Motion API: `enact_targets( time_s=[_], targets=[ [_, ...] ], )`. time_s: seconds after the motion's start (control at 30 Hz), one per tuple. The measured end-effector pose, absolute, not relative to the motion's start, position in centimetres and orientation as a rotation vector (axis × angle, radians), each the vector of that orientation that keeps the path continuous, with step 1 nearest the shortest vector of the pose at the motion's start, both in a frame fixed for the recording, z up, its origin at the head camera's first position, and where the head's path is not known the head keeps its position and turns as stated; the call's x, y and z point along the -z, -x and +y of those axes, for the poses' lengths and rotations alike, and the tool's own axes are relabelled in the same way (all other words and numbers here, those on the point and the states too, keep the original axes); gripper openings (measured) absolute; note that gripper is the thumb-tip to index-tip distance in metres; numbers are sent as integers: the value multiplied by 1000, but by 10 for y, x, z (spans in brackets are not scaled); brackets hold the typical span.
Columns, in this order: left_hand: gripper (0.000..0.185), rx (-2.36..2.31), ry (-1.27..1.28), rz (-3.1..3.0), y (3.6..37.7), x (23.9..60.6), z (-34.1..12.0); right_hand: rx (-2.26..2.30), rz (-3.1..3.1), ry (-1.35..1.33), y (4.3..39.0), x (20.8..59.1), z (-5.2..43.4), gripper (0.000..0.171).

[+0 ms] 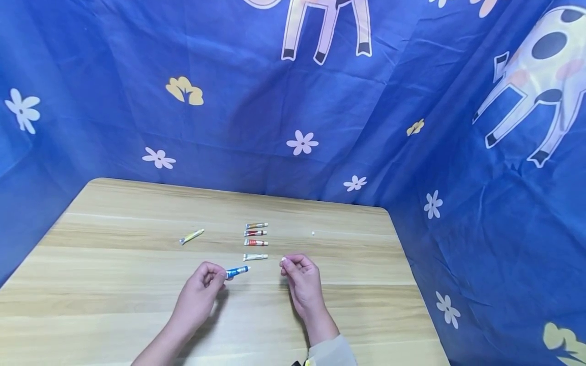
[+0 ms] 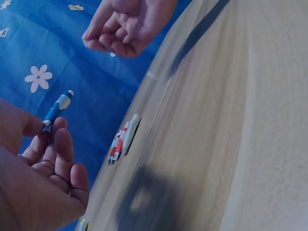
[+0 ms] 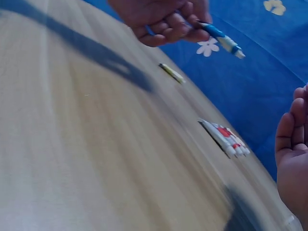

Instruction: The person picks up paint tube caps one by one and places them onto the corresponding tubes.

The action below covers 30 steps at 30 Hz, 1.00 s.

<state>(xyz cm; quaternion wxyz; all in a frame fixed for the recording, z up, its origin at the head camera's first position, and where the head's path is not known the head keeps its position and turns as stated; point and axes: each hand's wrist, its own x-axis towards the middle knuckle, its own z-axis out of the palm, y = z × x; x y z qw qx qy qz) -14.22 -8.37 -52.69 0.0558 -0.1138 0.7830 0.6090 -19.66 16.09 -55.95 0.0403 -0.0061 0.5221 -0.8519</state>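
Backdrop: a blue cloth (image 1: pixel 256 117) printed with white flowers and spotted animals hung behind and to the right of the worktop.
Worktop: a pale wood-grain worktop (image 1: pixel 114 284) carried everything, its far right corner rounded.
Left hand: the left hand (image 1: pixel 198 295) hovered just above the worktop near its front, its grip clamped on the tail end of a blue tube; the left wrist view showed the tube pinched at the fingertips (image 2: pixel 61 137), the other fingers loosely curled.
Right hand: the right hand (image 1: pixel 302 279) was raised just to the right of the blue tube, apart from it, fingers curled inward with thumb and forefinger tips close together; whether they pinched something small I could not tell. A beige sleeve (image 1: pixel 331 353) covered the wrist.
Row of tubes: four small tubes (image 1: pixel 255 241) lay side by side beyond the hands, parallel, white caps to the right; the three farther ones bore red or orange bands, the nearest was mostly white.
Blue tube: the blue tube (image 1: pixel 237 272) pointed right and slightly away, white cap outward, just in front of the row's nearest tube.
Yellow tube: a yellow tube (image 1: pixel 191 236) lay alone, tilted, well left of the row.
White speck: a tiny white bit (image 1: pixel 313 233) sat on the worktop right of the row.
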Motion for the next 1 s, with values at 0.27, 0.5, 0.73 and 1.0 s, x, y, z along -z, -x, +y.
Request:
enact_targets(
  time_s=[0.27, 0.5, 0.73, 1.0],
  targets=[
    [15, -1892, 329, 2319, 142, 528, -78, 2300, 1970, 45, 190, 561, 143, 24],
    [15, -1887, 335, 2302, 139, 524, -74, 2159, 2086, 103, 185, 560, 133, 21],
    [15, -1816, 299, 2367, 138, 523, -71, 2135, 2081, 87, 182, 556, 132, 21],
    [17, -1785, 289, 2384, 140, 526, -71, 2123, 2067, 92, 181, 558, 132, 21]
  ],
)
